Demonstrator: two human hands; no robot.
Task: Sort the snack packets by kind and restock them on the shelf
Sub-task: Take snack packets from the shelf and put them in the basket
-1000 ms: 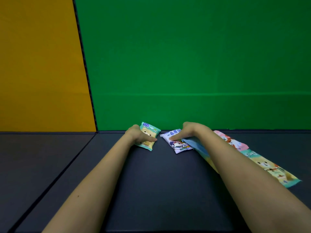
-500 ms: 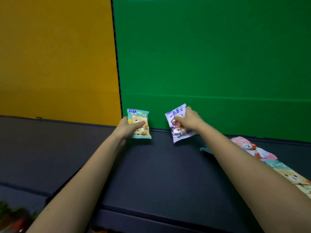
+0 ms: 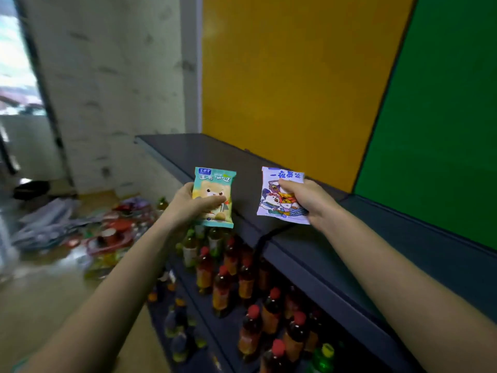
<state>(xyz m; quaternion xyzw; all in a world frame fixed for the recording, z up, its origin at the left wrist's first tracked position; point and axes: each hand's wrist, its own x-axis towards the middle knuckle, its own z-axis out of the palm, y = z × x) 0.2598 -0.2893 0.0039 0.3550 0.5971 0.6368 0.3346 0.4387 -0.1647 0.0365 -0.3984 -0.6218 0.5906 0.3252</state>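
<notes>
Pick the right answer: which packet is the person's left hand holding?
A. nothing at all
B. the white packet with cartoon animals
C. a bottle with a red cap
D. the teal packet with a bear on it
D: the left hand grips the teal packet with the bear on it, while the right hand holds the white packet.

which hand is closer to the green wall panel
Right. The right hand, holding the white packet, is left of the green panel; the left hand, holding the teal packet, is farther left.
</notes>
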